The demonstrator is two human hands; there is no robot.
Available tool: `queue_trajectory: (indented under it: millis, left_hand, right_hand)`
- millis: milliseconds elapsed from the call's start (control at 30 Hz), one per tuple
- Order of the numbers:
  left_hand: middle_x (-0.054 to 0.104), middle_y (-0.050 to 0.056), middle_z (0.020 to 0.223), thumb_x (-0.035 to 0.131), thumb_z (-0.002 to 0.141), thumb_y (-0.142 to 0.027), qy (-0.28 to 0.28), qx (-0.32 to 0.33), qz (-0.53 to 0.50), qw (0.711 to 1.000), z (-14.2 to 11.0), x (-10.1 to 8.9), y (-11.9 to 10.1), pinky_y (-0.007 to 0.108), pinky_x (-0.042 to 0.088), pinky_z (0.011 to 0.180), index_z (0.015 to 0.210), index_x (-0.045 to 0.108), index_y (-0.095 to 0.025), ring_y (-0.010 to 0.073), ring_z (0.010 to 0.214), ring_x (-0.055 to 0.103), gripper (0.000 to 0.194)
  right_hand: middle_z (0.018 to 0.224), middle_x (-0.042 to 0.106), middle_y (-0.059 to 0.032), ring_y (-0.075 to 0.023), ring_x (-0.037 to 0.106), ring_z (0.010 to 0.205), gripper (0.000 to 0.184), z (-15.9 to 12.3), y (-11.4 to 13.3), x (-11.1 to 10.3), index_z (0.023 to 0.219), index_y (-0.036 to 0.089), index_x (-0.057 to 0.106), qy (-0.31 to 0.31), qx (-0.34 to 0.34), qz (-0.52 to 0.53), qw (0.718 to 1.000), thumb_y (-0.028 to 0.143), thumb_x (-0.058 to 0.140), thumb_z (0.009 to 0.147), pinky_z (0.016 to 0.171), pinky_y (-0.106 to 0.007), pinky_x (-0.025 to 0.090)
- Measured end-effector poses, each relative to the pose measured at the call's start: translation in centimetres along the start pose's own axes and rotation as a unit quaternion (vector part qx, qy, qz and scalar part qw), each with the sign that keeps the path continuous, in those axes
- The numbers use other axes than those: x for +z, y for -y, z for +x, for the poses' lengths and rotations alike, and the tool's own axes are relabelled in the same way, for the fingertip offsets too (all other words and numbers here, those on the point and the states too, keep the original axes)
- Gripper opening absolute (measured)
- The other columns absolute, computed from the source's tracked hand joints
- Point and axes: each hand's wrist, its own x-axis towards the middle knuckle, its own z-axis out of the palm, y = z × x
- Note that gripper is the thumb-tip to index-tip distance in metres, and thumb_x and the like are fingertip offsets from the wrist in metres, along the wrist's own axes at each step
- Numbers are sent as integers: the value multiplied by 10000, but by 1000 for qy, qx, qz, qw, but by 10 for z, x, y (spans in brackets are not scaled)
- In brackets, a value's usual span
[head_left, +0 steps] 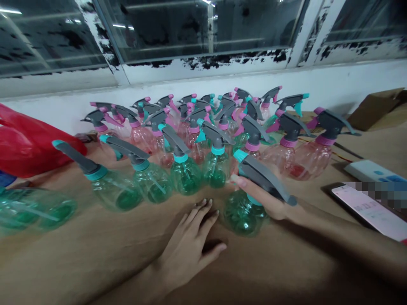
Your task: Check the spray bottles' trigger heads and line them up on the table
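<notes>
My right hand [270,197] is wrapped round the neck of a green spray bottle [243,218], below its grey trigger head with a turquoise nozzle. The bottle stands close to upright at the table top; whether its base touches the table I cannot tell. My left hand [189,241] lies flat on the brown table [104,258] with its fingers stretched out, just left of that bottle and holding nothing. Beyond my hands several more green bottles [186,176] form a front row. Behind them stand pink spray bottles [310,159] with grey and pink heads.
A red plastic bag [32,144] sits at the left, near green bottles [38,209] at the edge of view. On the right lie a phone [369,212] and a white device [377,171]. A cardboard box [377,110] stands behind, by the white wall [365,80] under windows.
</notes>
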Motion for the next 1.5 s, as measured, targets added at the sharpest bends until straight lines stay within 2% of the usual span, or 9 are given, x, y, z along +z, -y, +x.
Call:
queue_trajectory:
  millis: [133, 367, 633, 733, 867, 1033, 1167, 1367, 1500]
  left_hand:
    - [398, 142, 1433, 557, 896, -475, -1, -3, -8, 1000, 1, -1, 0, 488, 376, 1020, 1360, 413, -154, 309, 1311, 365, 582]
    - [414, 159, 1418, 573, 877, -447, -8, -9, -16, 1000, 1, 0, 0, 482, 369, 1026, 1381, 353, -126, 302, 1305, 376, 637]
    - [489, 197, 1341, 609, 810, -402, -46, -16, 2, 999, 0, 7, 0, 488, 410, 975, 1362, 328, -114, 330, 1239, 456, 684]
    - [510, 191, 1314, 616, 795, -376, -68, -29, -9, 997, 1, 4, -2, 501, 415, 955, 1374, 286, -134, 338, 1197, 492, 710]
    - [534, 152, 1272, 639, 764, -376, -82, -61, -60, 993, 0, -4, -6, 500, 421, 938, 1369, 270, -196, 330, 1140, 533, 732]
    - [559, 155, 1186, 665, 728, -436, -128, -60, -98, 985, -3, -12, -15, 528, 467, 859, 1337, 277, -206, 366, 1060, 566, 758]
    - [589, 131, 1083, 623, 773, -489, -155, -74, -126, 977, -14, -19, -18, 526, 506, 790, 1298, 284, -220, 361, 1015, 592, 680]
    - [589, 144, 1122, 596, 813, -494, -169, -185, -163, 954, -61, -29, -13, 451, 566, 715, 1310, 244, -201, 323, 978, 629, 675]
    - [632, 103, 991, 607, 806, -500, -209, -231, -120, 943, -97, -36, -1, 419, 584, 602, 1270, 295, -221, 307, 828, 671, 624]
  right_hand:
    - [772, 592, 0, -159, 570, 672, 164, 1, -3, 2, 923, 241, 597, 6, 5, 55, 998, 384, 578, 843, 642, -331, 464]
    - [766, 617, 0, -182, 592, 670, 249, 0, -1, 4, 994, 265, 622, 9, 35, 72, 997, 436, 597, 814, 748, -386, 496]
    - [770, 620, -7, -191, 617, 707, 277, -2, -6, 7, 1038, 255, 615, 7, 34, 90, 995, 427, 587, 822, 696, -371, 505]
    - [851, 640, -23, -206, 632, 756, 261, -2, 2, 10, 1035, 261, 611, 0, 38, 93, 995, 401, 603, 815, 700, -373, 508]
    - [830, 634, -42, -196, 637, 689, 238, -1, 20, 19, 989, 219, 617, 5, 23, 105, 994, 350, 621, 790, 643, -365, 518]
    - [846, 647, -45, -184, 646, 729, 292, -2, 32, 38, 1021, 197, 609, 13, -3, 109, 994, 358, 626, 778, 633, -335, 531]
    - [907, 656, -59, -177, 642, 730, 290, 0, 41, 57, 1015, 193, 612, 20, -33, 111, 993, 358, 624, 777, 642, -334, 537]
    - [889, 657, -86, -207, 659, 805, 258, 12, 67, 97, 972, 176, 607, 44, -80, 134, 987, 357, 603, 788, 701, -355, 555]
    - [918, 666, -84, -191, 654, 775, 279, 24, 84, 132, 1003, 186, 590, 88, -112, 127, 982, 378, 586, 800, 726, -358, 547]
